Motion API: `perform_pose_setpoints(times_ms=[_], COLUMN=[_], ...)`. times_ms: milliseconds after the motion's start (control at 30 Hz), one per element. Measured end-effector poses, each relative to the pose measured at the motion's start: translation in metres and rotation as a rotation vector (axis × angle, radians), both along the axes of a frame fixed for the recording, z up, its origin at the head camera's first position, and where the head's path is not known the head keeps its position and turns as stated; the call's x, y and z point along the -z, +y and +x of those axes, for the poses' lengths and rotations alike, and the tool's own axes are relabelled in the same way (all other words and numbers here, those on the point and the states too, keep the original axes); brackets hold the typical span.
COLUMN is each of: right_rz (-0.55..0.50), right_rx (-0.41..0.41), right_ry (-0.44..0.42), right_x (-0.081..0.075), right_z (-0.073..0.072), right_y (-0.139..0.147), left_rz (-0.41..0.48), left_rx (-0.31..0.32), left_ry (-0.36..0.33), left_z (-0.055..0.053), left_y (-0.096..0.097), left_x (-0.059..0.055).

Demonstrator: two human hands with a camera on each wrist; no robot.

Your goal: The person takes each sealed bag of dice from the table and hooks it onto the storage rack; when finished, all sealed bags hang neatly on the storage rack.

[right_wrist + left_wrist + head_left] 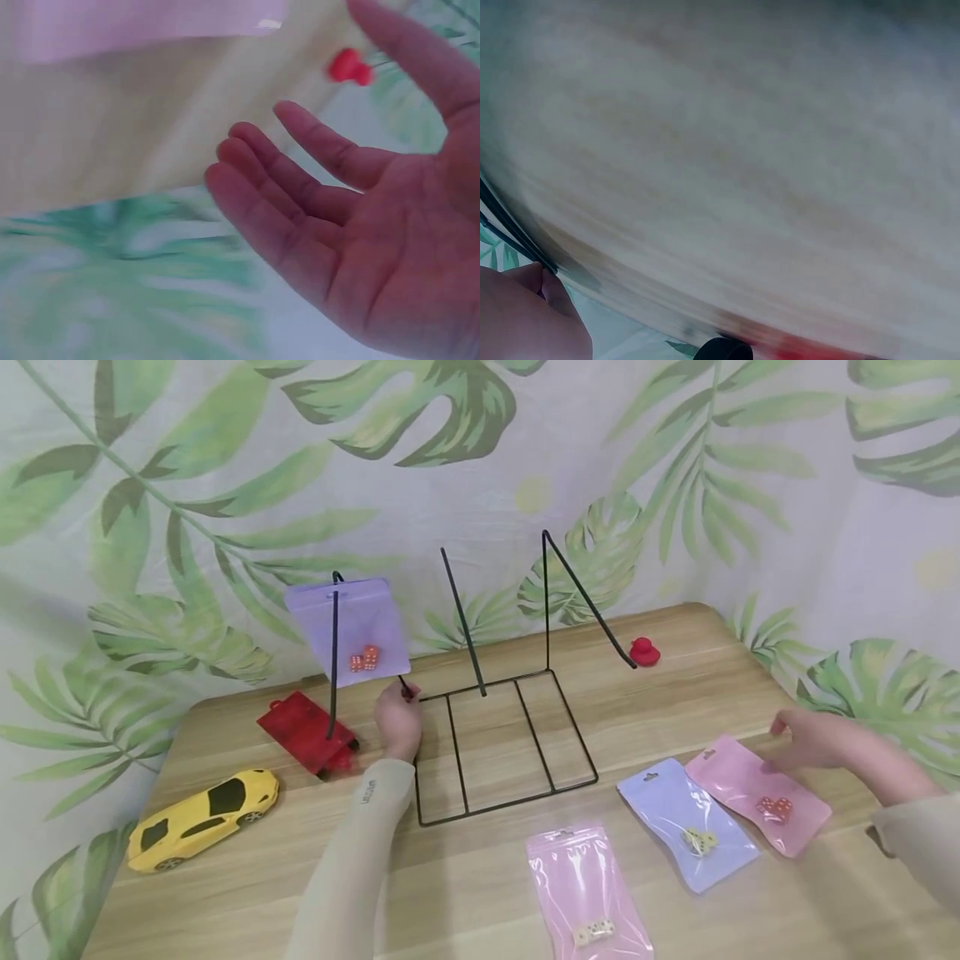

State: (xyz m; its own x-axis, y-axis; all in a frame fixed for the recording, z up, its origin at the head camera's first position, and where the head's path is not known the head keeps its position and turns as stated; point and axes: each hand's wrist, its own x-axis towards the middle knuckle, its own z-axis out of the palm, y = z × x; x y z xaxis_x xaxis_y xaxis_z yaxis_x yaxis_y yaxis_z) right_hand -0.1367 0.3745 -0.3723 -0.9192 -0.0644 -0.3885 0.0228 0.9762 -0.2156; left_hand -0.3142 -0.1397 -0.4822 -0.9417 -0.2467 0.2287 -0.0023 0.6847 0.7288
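Note:
My left hand (pixel 399 722) pinches the black wire display rack (pixel 508 682) at its back left corner; the left wrist view also shows these fingertips on the wire. From the rack's left hook hangs a purple zip pouch (pixel 321 610) with orange dice (pixel 365 658) inside. My right hand (pixel 813 747) hovers at the upper right of a pink pouch (pixel 723 760) holding red dice (pixel 774 810). Its fingers are spread and hold nothing, as the right wrist view shows. Beside that pouch lies a light blue pouch (pixel 660 793) with pale yellow dice (pixel 699 841).
Another pink pouch (pixel 566 868) with whitish dice lies at the front. Left of the rack are a red toy truck-like object (pixel 303 727) and a yellow toy car (pixel 202 818). A small red hat-shaped piece (pixel 645 652) sits at the back right of the wooden table (pixel 690 685).

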Motion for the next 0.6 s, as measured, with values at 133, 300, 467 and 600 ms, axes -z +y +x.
perform_pose_setpoints(times_ms=[133, 300, 467, 600], right_rz=[-0.086, -0.120, -0.079, -0.089], right_rx=[0.023, 0.023, 0.010, 0.024], right_ry=[-0.070, -0.011, 0.065, 0.058], right_x=[0.022, 0.045, 0.058, 0.063], right_z=[0.018, 0.027, 0.030, 0.030], right_y=[0.017, 0.020, 0.021, 0.023], left_rz=[-0.061, -0.037, -0.017, -0.027], left_rx=[-0.006, 0.000, -0.006, -0.005], left_ry=[0.003, -0.005, -0.005, -0.015], left_z=[-0.002, -0.001, 0.001, 0.001], left_y=[-0.002, -0.002, 0.000, 0.000], left_x=[0.000, 0.000, -0.002, -0.003])
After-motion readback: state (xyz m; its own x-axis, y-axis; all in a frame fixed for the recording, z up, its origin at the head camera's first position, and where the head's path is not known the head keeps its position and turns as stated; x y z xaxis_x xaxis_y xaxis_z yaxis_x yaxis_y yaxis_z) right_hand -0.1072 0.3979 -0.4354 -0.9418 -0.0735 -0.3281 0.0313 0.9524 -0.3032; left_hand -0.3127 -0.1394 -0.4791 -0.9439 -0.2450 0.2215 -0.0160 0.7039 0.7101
